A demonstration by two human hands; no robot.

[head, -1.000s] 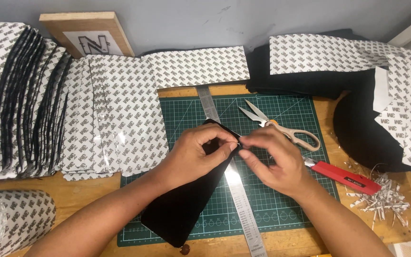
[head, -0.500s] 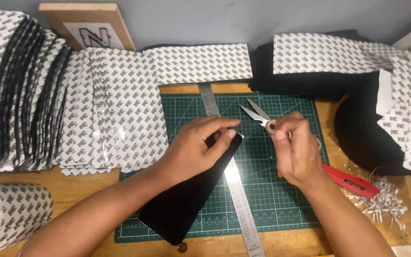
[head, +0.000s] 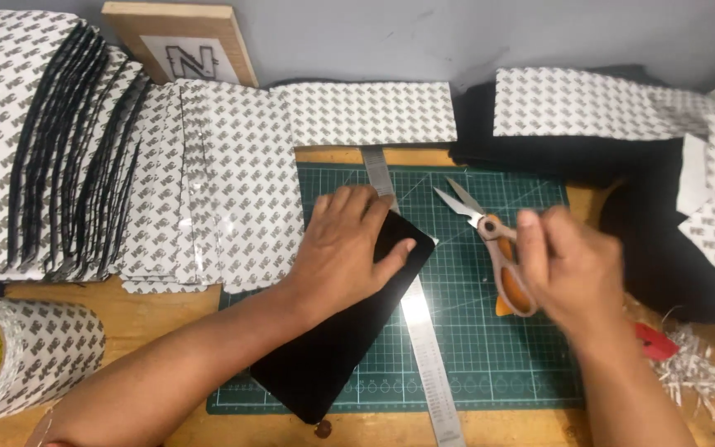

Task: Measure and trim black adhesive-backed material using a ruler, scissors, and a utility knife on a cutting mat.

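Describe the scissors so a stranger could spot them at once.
Find the green cutting mat in the middle of the wooden table. At its upper right, under the right hand, lie the scissors. Their short silver blades stand open, and they alone have orange and grey handles; the steel ruler nearby is plain metal.

A craft workshop: green cutting mat [head: 490, 348], steel ruler [head: 428, 348], stacked adhesive sheets [head: 233, 182].

A single head-worn camera looks steeply down and forward from close above the workbench, centring the green cutting mat [head: 490, 331], both forearms entering from the bottom edge and the grey wall [head: 457, 41] closing the top.
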